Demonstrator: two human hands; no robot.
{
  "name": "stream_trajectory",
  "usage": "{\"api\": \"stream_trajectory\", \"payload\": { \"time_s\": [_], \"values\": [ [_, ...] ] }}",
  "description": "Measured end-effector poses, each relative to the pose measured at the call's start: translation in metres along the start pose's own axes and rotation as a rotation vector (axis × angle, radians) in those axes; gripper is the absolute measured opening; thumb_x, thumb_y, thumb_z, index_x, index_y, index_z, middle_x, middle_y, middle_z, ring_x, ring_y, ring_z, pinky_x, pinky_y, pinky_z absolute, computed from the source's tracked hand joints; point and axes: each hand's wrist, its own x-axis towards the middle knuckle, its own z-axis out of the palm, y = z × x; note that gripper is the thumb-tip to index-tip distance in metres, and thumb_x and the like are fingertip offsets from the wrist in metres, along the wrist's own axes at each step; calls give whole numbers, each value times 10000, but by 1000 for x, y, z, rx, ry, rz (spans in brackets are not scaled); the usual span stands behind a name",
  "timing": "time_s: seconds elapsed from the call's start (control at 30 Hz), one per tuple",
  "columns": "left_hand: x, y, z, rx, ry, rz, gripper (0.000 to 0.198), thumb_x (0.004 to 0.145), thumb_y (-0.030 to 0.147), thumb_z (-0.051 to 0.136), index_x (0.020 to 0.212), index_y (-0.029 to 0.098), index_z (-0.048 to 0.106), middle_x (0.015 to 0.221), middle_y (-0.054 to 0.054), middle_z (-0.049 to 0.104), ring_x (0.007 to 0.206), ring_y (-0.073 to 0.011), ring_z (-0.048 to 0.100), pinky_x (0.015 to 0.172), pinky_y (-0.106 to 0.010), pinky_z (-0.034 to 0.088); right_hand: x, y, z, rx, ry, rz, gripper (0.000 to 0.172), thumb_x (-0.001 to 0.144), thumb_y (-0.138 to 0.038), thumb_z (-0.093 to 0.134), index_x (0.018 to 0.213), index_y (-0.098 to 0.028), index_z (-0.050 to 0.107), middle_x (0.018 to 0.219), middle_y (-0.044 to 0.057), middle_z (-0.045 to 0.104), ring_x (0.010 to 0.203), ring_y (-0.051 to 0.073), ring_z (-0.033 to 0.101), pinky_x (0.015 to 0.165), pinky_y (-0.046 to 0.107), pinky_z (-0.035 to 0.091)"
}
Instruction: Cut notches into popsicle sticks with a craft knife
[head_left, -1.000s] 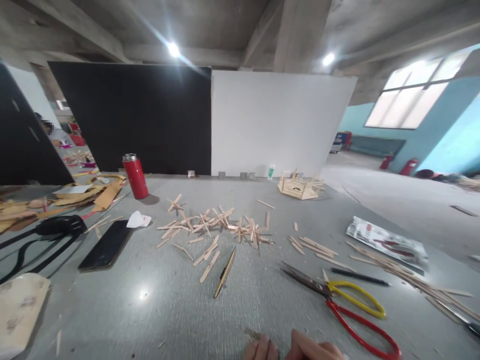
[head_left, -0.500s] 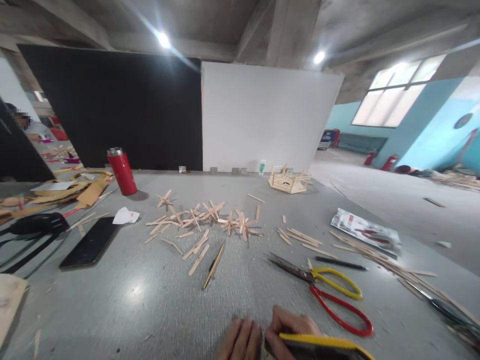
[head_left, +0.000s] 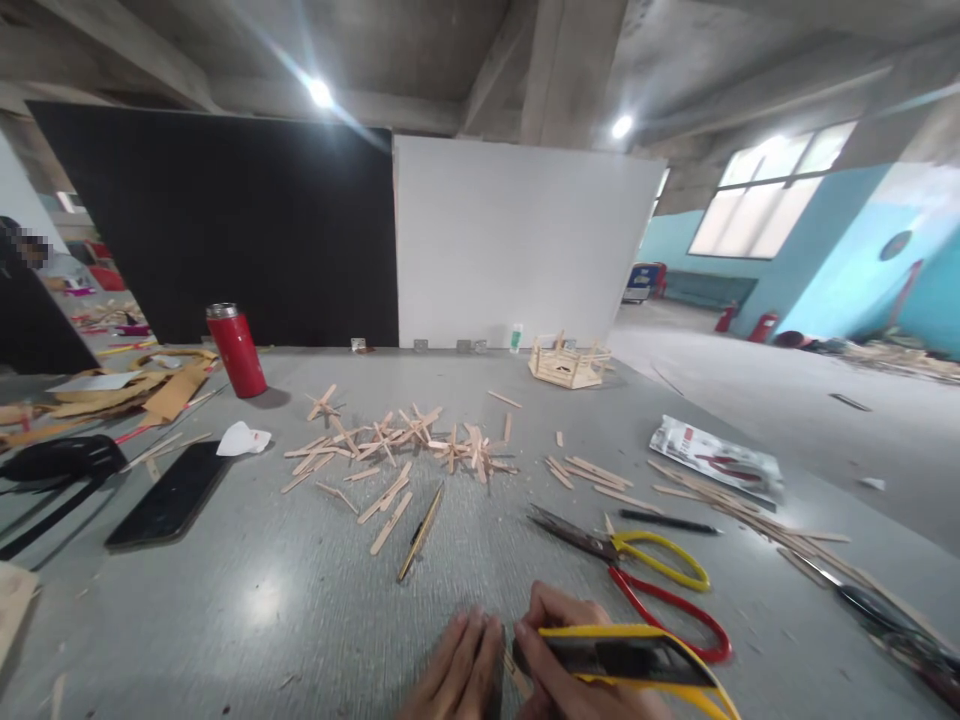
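Note:
My right hand [head_left: 559, 640] grips a yellow and black utility knife [head_left: 630, 655] low in the view, its handle pointing right. The blade end is hidden behind my fingers. My left hand [head_left: 457, 665] lies flat with its fingers stretched out on the grey table. In the gap between both hands shows part of a thin wooden stick [head_left: 516, 674]; whether the left fingers press on it I cannot tell. Beyond the right hand rest scissors [head_left: 607, 548] with one yellow and one red handle. A gold-coloured pen-like tool [head_left: 421, 532] lies ahead of the left hand.
Loose wooden sticks [head_left: 390, 440] lie piled mid-table, with more sticks [head_left: 735, 505] at right. A small wooden frame [head_left: 568, 368] stands at the back. A red flask [head_left: 238, 350], a phone [head_left: 169, 497], a silver packet [head_left: 716, 458] and a black pen [head_left: 667, 522] surround the work area.
The view has shifted slightly. Both hands sit a little higher and further left in the picture, and more of the knife shows. It stays in my right hand.

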Motion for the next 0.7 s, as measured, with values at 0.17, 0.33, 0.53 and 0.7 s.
{"api": "stream_trajectory", "payload": {
  "time_s": [0.17, 0.33, 0.53, 0.7],
  "values": [
    [-2, -13, 0, -65, 15, 75, 613, 1061, 222, 459, 1597, 13, 249, 1494, -158, 527, 1416, -248, 480, 1144, -299, 468, -1, 3, 1, -3, 15, -12, 422, 997, -620, 422, 858, -255, 580, 893, 23, 625, 875, 212, 573, 814, 376, 474],
    [-4, -7, 2, -97, -7, -9, 660, 1057, 262, 485, 1608, 26, 209, 1520, -158, 492, 1437, -266, 445, 1149, -335, 472, 0, 4, 2, 1, 0, -40, 401, 1008, -599, 443, 842, -255, 567, 848, -6, 600, 830, 186, 555, 780, 344, 464],
    [1, 2, 2, -121, 12, -99, 756, 1044, 309, 529, 1642, 91, 122, 1473, -153, 545, 1393, -271, 511, 1105, -365, 531, 2, 9, 5, 5, 13, -65, 367, 1008, -582, 469, 870, -256, 569, 880, -9, 600, 845, 177, 564, 780, 325, 481],
    [3, -6, -5, -168, -9, 2, 784, 1032, 288, 529, 1636, 53, 87, 1497, -168, 523, 1419, -260, 482, 1119, -330, 506, 2, 8, 4, -13, 43, -106, 340, 1009, -558, 497, 870, -263, 593, 868, -22, 621, 834, 162, 594, 769, 298, 502]
  ]
}}
